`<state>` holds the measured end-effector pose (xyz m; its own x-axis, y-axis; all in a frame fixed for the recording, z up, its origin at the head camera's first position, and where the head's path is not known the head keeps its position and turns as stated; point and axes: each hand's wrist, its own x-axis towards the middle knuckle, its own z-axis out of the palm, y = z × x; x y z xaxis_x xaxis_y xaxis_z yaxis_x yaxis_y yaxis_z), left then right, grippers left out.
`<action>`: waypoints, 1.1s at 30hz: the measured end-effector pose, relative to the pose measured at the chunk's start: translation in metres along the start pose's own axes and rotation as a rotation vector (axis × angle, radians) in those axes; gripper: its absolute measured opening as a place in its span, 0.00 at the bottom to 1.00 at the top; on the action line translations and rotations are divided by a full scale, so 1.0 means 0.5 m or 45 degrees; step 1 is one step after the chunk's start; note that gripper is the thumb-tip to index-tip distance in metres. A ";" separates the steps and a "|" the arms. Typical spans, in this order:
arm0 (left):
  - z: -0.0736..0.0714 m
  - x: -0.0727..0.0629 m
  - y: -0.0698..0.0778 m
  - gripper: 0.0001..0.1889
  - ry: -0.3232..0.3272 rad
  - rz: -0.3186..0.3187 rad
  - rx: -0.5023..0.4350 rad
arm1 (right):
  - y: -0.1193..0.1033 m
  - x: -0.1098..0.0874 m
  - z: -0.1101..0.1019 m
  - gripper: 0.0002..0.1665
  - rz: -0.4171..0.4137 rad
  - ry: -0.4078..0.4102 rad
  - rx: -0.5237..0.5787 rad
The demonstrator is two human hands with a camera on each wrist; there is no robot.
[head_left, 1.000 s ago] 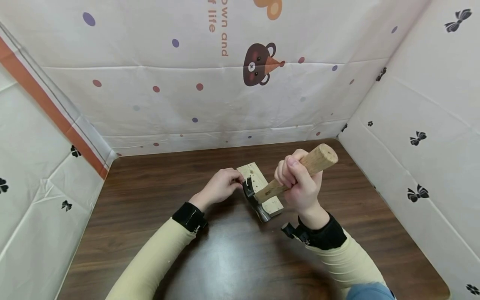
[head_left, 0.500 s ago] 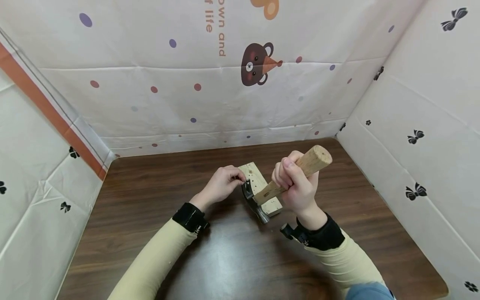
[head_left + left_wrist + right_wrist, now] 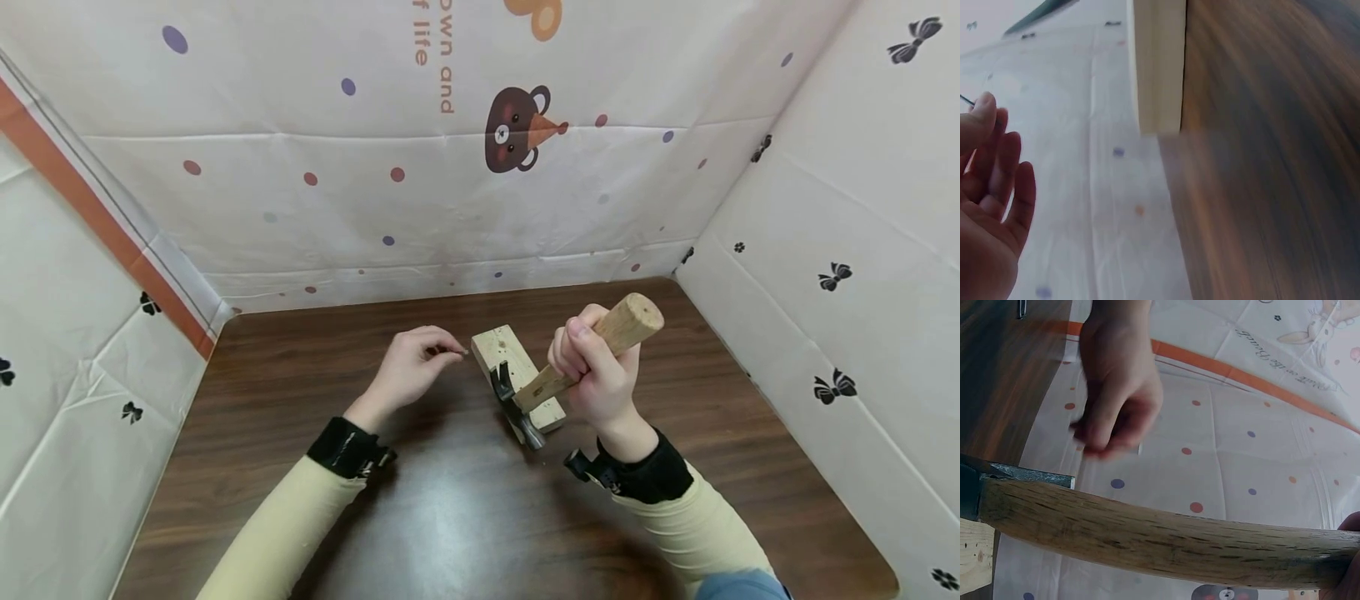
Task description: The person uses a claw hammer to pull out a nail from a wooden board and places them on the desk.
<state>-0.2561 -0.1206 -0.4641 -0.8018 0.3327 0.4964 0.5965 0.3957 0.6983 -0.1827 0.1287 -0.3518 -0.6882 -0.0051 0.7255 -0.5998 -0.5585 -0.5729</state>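
Note:
My right hand [image 3: 600, 367] grips a claw hammer [image 3: 551, 385] by its wooden handle, which slants up toward me. The black hammer head overlaps a pale wooden block [image 3: 501, 340] lying on the table, its claw toward the back and its striking face toward the front. Small dark holes mark the block's top. Left of the block, my left hand [image 3: 411, 365] is raised and pinches a thin dark nail [image 3: 966, 100] between thumb and forefinger, with the other fingers loosely bent. Most of the nail is hidden or outside the left wrist view.
A dark brown wooden table [image 3: 300, 358] lies underneath. White printed sheets hang behind it [image 3: 450, 208] and along both sides. Each wrist wears a black strap with a small camera.
My left hand has drawn away from the block to the left, the nail in its fingertips. The hammer head has shifted slightly; my right hand stays nearly where it was, still gripping the handle.

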 end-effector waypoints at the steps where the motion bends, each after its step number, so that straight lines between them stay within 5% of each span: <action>1: -0.017 -0.009 -0.003 0.05 0.011 -0.015 0.007 | 0.000 0.000 -0.001 0.15 0.002 0.002 0.004; 11: -0.195 -0.138 -0.052 0.03 0.123 -0.282 0.268 | 0.003 -0.002 -0.005 0.14 0.031 0.013 0.007; 16: -0.255 -0.201 -0.064 0.09 0.044 -0.523 0.376 | 0.005 -0.003 -0.007 0.13 0.029 0.017 0.012; 23: -0.258 -0.259 -0.080 0.11 -0.084 -0.698 0.433 | 0.005 -0.005 -0.008 0.13 0.039 0.030 0.004; 33: -0.222 -0.288 -0.096 0.09 -0.162 -0.937 0.354 | 0.006 -0.005 -0.006 0.13 0.047 0.028 0.034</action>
<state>-0.1731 -0.2825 -0.5117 -0.9931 -0.0082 -0.1166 -0.0838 0.7455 0.6612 -0.1840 0.1292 -0.3564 -0.7188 -0.0081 0.6952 -0.5627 -0.5805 -0.5886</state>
